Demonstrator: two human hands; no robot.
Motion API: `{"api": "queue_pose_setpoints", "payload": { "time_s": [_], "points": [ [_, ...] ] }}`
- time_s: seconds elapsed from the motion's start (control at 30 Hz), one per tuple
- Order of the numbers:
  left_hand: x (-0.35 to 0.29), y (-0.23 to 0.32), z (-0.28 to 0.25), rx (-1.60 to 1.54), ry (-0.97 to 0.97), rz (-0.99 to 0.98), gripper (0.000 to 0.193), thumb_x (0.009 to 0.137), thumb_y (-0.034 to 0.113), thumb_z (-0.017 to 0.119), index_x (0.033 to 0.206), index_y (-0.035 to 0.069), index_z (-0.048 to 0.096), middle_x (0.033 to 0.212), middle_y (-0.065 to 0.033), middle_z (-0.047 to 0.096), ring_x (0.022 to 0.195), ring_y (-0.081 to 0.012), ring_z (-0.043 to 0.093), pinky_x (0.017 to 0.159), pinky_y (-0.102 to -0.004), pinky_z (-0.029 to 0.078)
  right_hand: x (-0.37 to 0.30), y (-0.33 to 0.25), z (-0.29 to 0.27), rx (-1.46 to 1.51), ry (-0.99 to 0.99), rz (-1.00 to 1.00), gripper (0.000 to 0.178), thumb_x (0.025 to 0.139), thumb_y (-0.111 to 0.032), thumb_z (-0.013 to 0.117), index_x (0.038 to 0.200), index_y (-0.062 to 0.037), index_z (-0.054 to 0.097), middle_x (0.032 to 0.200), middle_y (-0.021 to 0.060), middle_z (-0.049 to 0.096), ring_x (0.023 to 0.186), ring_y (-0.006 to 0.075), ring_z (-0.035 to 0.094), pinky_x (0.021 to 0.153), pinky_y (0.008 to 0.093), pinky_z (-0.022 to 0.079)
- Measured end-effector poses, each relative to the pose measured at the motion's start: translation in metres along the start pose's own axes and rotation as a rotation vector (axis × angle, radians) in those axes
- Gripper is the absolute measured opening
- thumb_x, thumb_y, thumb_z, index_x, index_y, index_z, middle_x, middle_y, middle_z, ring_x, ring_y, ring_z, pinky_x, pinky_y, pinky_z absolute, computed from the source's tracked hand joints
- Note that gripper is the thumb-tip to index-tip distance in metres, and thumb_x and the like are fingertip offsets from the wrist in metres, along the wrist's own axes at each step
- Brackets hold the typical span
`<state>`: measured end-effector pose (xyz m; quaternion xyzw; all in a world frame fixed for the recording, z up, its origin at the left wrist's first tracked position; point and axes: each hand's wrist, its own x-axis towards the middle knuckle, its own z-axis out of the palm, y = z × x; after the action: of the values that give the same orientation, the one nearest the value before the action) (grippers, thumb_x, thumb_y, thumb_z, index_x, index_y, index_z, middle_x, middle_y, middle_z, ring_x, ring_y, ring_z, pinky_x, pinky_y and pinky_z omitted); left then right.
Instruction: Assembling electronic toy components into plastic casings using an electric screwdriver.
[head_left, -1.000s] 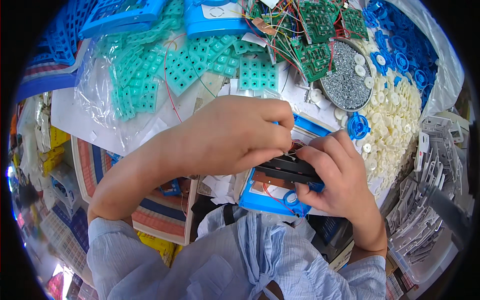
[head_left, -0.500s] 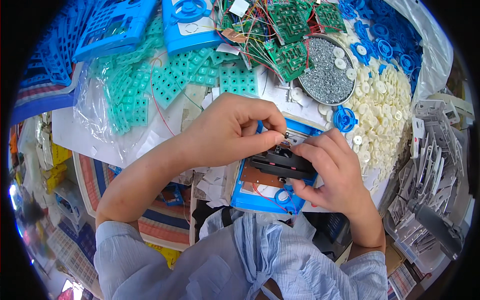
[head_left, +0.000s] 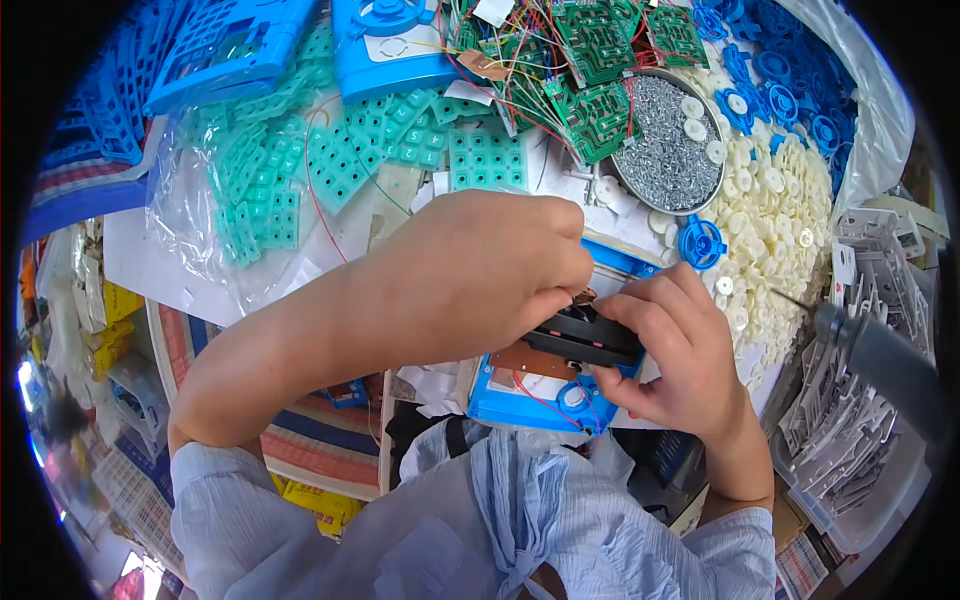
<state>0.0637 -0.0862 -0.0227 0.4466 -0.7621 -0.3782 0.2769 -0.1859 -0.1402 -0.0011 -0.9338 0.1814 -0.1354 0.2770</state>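
Note:
A black plastic part (head_left: 585, 340), long and slotted, lies over a brown circuit board (head_left: 535, 360) in an open blue plastic housing (head_left: 500, 405). My right hand (head_left: 680, 350) grips the right end of the black part, with its thumb at the near side and its fingers on the far side. Bent over the part's far left edge, my left hand (head_left: 520, 265) has its fingers closed in a pinch. Whatever sits between those fingertips is hidden by the hand. A red wire and a round piece (head_left: 574, 396) show at the housing's near corner.
Beyond my hands lie green keypads (head_left: 487, 160), wired circuit boards (head_left: 600, 120) and a round tin of small screws (head_left: 665, 140). White discs (head_left: 770, 230) and blue rings (head_left: 703, 242) are heaped rightward. A dark screwdriver-like tool (head_left: 890, 365) hangs near a bin of grey parts (head_left: 840, 480).
My left hand has turned so its back faces up, and it covers more of the black part. The dark tool at the right has swung farther away from me.

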Motion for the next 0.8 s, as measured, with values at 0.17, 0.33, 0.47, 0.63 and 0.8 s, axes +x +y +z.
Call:
{"api": "queue_pose_setpoints", "payload": {
  "time_s": [0.17,0.33,0.47,0.63,0.8],
  "points": [
    [0.006,0.000,-0.004,0.046,-0.143,0.043,0.007,0.089,0.013,0.069,0.089,0.007,0.066,0.090,-0.0092,0.059,0.083,-0.0331,0.065,0.070,-0.0446,0.051,0.001,0.001,-0.001,-0.001,-0.020,0.001,0.049,0.060,-0.009,0.080,0.107,-0.0045,0.069,0.093,0.0102,0.062,0.078,0.0294,0.057,0.065,0.0395,0.050],
    [0.010,-0.005,-0.006,0.088,-0.193,0.129,0.009,0.090,0.016,0.067,0.087,0.008,0.065,0.088,-0.0082,0.058,0.075,-0.0320,0.065,0.066,-0.0437,0.051,0.001,0.002,0.001,0.002,-0.031,0.006,0.050,0.060,-0.011,0.079,0.109,-0.0051,0.069,0.093,0.0098,0.061,0.078,0.0293,0.056,0.064,0.0397,0.050],
    [0.010,-0.011,-0.004,0.125,-0.177,0.200,0.010,0.092,0.017,0.066,0.087,0.008,0.065,0.087,-0.0078,0.059,0.072,-0.0318,0.064,0.064,-0.0434,0.052,0.005,0.001,-0.001,0.007,-0.121,0.009,0.051,0.063,-0.016,0.078,0.112,-0.0069,0.069,0.092,0.0091,0.058,0.079,0.0292,0.055,0.065,0.0402,0.049],
    [0.005,-0.008,0.000,0.111,-0.140,0.158,0.010,0.091,0.017,0.067,0.087,0.008,0.066,0.085,-0.0072,0.059,0.075,-0.0299,0.065,0.063,-0.0422,0.052,0.009,-0.001,-0.001,-0.020,-0.167,-0.014,0.048,0.063,-0.019,0.077,0.110,-0.0087,0.067,0.091,0.0080,0.055,0.080,0.0286,0.054,0.067,0.0396,0.049],
    [-0.004,-0.003,0.003,0.130,-0.206,0.042,0.008,0.088,0.014,0.069,0.086,0.007,0.067,0.084,-0.0078,0.060,0.077,-0.0297,0.065,0.064,-0.0417,0.052,0.009,-0.004,0.004,-0.084,-0.157,-0.021,0.044,0.064,-0.019,0.076,0.107,-0.0103,0.067,0.091,0.0070,0.054,0.080,0.0271,0.054,0.068,0.0391,0.049]
  ]
}}
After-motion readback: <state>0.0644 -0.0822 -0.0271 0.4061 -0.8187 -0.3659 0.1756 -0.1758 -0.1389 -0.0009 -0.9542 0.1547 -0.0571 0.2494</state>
